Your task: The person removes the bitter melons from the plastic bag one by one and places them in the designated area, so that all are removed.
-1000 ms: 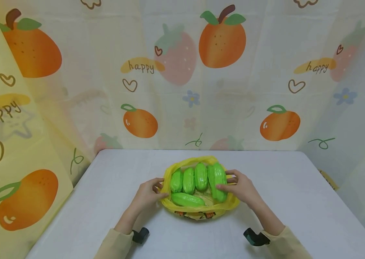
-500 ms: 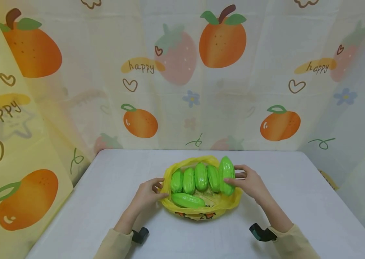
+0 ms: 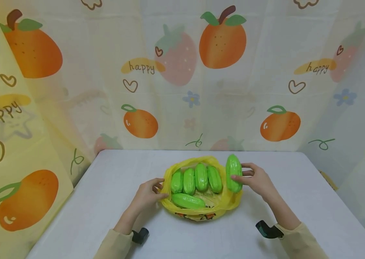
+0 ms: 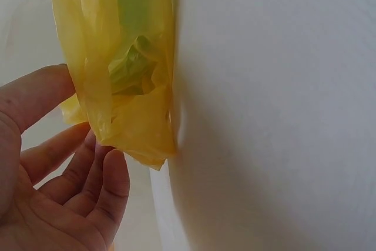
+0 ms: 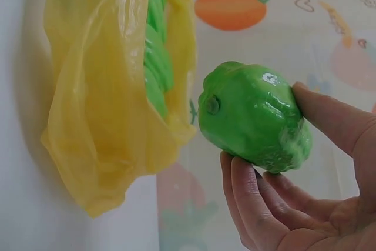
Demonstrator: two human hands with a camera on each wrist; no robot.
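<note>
In the head view, my right hand (image 3: pixel 257 181) grips a glossy green bitter melon (image 3: pixel 233 172) above the right rim of a yellow plastic bag (image 3: pixel 198 216). The right wrist view shows its bumpy skin and round stem end, with my thumb (image 5: pixel 332 113) on one side and my fingers on the other; the bitter melon (image 5: pixel 247 110) is apart from the bag there. With thumb and forefinger, my left hand (image 3: pixel 148 193) pinches the bag's left edge. Inside the bag, several green bitter melons stand in a row, and another bitter melon (image 3: pixel 188 201) lies crosswise in front.
The bag rests open on a white-covered table (image 3: pixel 104 201). A fruit-printed curtain (image 3: pixel 176 108) hangs behind the table and along both sides. Black wrist cameras are strapped at both sleeves.
My right hand has lifted the bitter melon up and to the right, out of the row and over the bag's right rim. The left hand stays on the bag's edge.
</note>
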